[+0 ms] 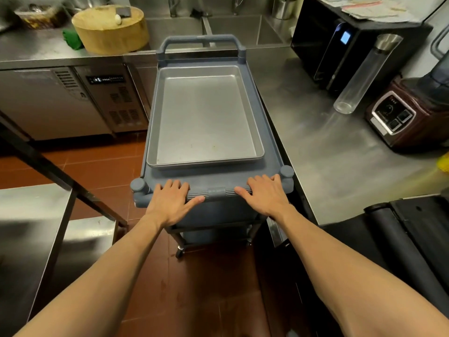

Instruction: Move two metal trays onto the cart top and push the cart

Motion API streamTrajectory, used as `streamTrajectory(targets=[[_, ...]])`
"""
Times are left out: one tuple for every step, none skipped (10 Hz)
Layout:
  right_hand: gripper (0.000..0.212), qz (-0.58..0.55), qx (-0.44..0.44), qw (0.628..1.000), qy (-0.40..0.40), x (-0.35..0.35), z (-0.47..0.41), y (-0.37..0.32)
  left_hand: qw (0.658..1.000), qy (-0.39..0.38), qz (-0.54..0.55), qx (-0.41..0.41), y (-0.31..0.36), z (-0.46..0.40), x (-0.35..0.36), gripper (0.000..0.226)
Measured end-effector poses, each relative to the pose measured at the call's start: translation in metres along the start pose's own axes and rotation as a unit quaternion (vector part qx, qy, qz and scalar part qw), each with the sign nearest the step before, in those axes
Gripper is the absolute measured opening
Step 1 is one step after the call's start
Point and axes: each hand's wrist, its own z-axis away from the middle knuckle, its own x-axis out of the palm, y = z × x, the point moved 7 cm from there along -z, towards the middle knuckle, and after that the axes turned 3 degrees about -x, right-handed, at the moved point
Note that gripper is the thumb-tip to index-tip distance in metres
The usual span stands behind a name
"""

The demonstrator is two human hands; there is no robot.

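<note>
A grey-blue plastic cart (269,152) stands in front of me on the red tile floor. On its top shelf lie metal trays (204,117), stacked one in the other; a second rim shows along the near and right edges. Both my hands rest on the cart's near ribbed handle (216,192). My left hand (171,203) wraps over its left part, thumb along the bar. My right hand (264,195) covers its right part. The far handle (201,41) rises at the cart's other end.
A steel counter (315,142) runs along the cart's right side with a blender (408,113), a clear tube (364,76) and a black appliance (340,40). Ahead stand a sink (218,27), a round chopping block (109,30) and a fridge cabinet (73,100). A steel table (31,215) is at left.
</note>
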Motion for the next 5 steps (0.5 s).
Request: streamTrajectory(targets=[[0.07, 0.009, -0.003, 1.0, -0.003, 0.0, -0.002, 0.002, 1.0, 0.0, -0.009, -0.001, 0.0, -0.003, 0.002, 0.087], [0.07, 0.006, 0.002, 1.0, -0.012, -0.002, -0.003, 0.003, 1.0, -0.007, -0.004, -0.008, 0.0, -0.005, 0.002, 0.091], [0.069, 0.013, -0.003, 1.0, -0.01, -0.003, -0.003, 0.003, 1.0, -0.018, 0.004, -0.009, 0.003, -0.004, 0.001, 0.091], [0.069, -0.042, 0.023, 0.998, -0.032, -0.006, 0.001, 0.003, 0.972, -0.023, 0.225, -0.068, 0.0, 0.005, -0.014, 0.068], [0.056, -0.292, 0.098, 0.951, 0.01, -0.02, -0.001, 0.008, 0.822, 0.049, 0.546, -0.154, 0.01, 0.017, -0.036, 0.043]])
